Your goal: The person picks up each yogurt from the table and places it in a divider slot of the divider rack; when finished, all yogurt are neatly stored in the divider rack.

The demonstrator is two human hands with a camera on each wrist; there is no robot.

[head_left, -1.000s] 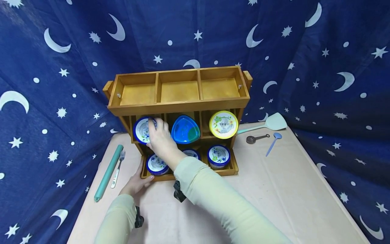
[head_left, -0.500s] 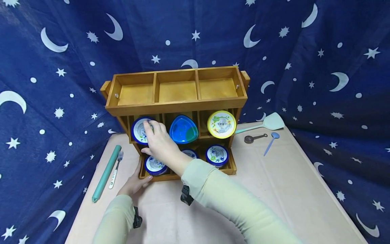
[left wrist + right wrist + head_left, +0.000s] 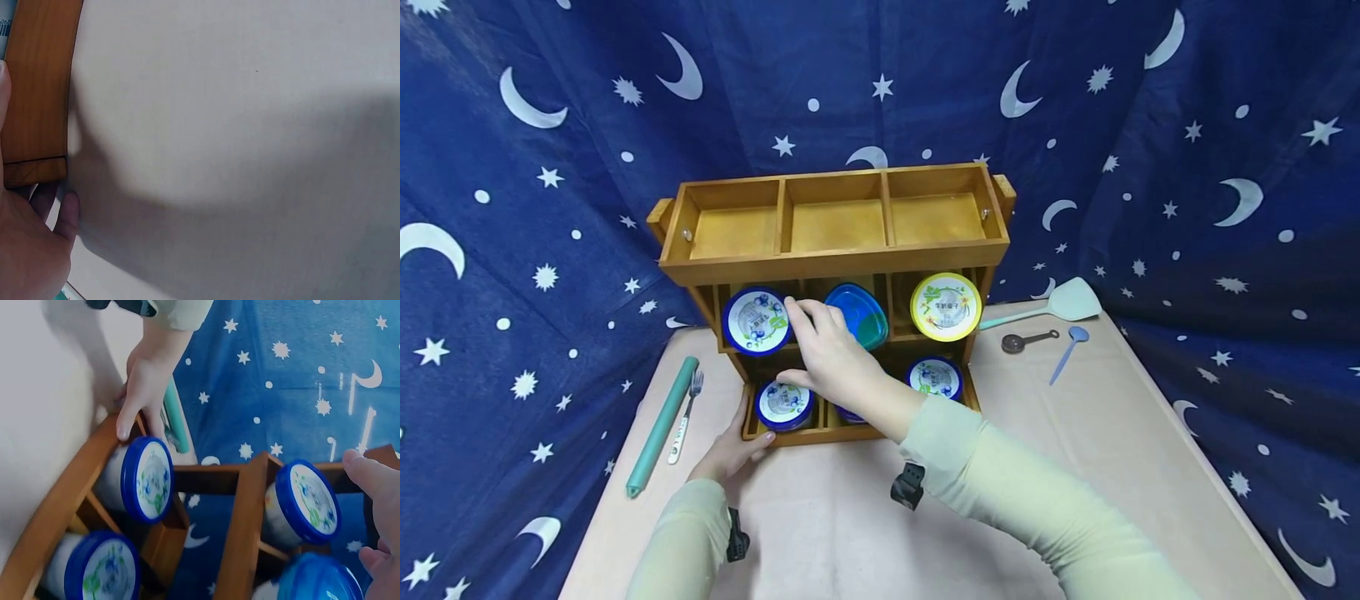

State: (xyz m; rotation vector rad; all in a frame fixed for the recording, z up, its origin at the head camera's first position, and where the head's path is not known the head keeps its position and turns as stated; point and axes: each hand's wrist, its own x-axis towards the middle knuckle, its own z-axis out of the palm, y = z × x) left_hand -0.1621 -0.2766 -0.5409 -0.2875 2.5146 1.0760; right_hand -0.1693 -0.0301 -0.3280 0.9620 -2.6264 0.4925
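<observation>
A wooden three-tier rack (image 3: 835, 265) stands on the table. My left hand (image 3: 730, 454) grips its lower left corner, thumb on the front and fingers around the side, as the right wrist view shows. My right hand (image 3: 842, 358) hovers in front of the middle tier with fingers extended, holding nothing. Just left of its fingertips, a blue-lidded jar (image 3: 757, 322) sits in the left middle compartment. Partly behind the hand is a blue rounded-triangular container (image 3: 862, 315). A yellow-lidded jar (image 3: 946, 307) fills the right middle compartment. Blue-lidded jars (image 3: 784, 403) occupy the bottom tier, one mostly hidden by my right hand.
Left of the rack lie a teal stick-shaped roll (image 3: 662, 427) and a fork (image 3: 686, 418). To the right are a pale green spatula (image 3: 1072, 298), a brown measuring spoon (image 3: 1028, 341) and a small blue spoon (image 3: 1067, 353). A blue moon-and-star cloth (image 3: 880, 67) hangs behind.
My right hand has let go of the upper left blue-lidded jar and drawn back to the right and slightly down. The jar stays in its compartment. My left hand keeps its hold on the rack.
</observation>
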